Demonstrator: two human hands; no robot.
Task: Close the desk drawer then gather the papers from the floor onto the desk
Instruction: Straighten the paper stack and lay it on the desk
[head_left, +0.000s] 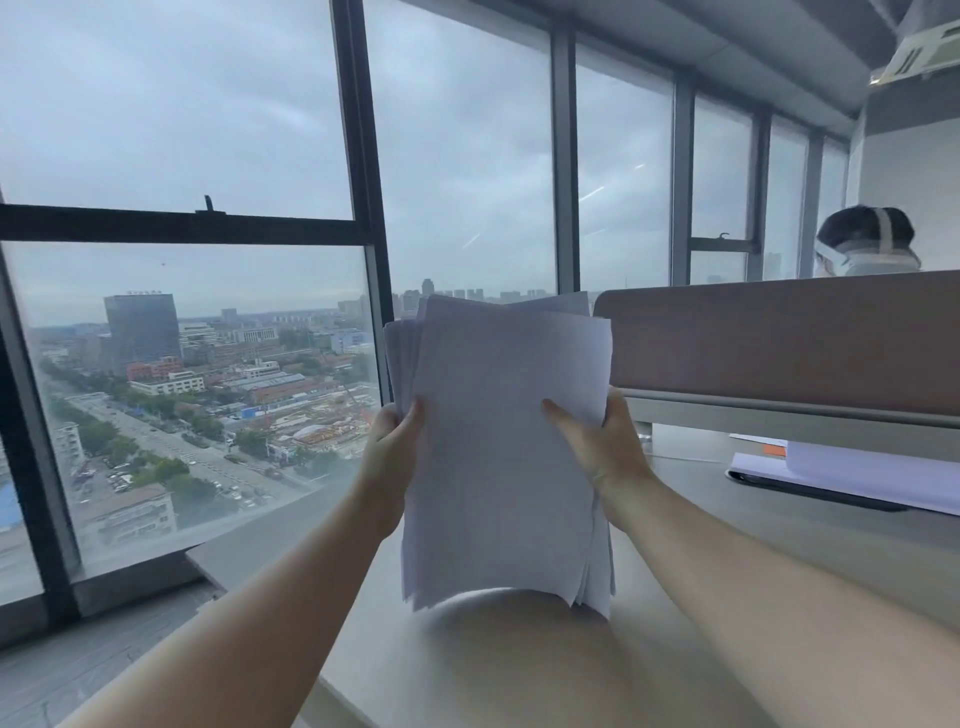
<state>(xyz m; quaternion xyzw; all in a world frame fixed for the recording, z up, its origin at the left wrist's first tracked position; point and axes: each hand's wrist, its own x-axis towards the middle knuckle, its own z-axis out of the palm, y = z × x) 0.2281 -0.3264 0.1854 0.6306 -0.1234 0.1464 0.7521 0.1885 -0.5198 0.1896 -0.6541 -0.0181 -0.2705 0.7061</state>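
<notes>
A loose stack of white papers (498, 447) stands upright on its bottom edge on the pale desk (779, 535), sheets slightly fanned at the top. My left hand (389, 457) grips the stack's left edge, thumb on the near face. My right hand (602, 441) grips the right edge, thumb laid across the front sheet. The drawer and the floor beneath the desk are out of view.
A brown partition panel (779, 343) runs along the desk's back right. More white sheets on a dark flat object (841, 478) lie at the right. Another person's head (865, 241) shows behind the partition. Large windows (197, 364) fill the left, with a low sill.
</notes>
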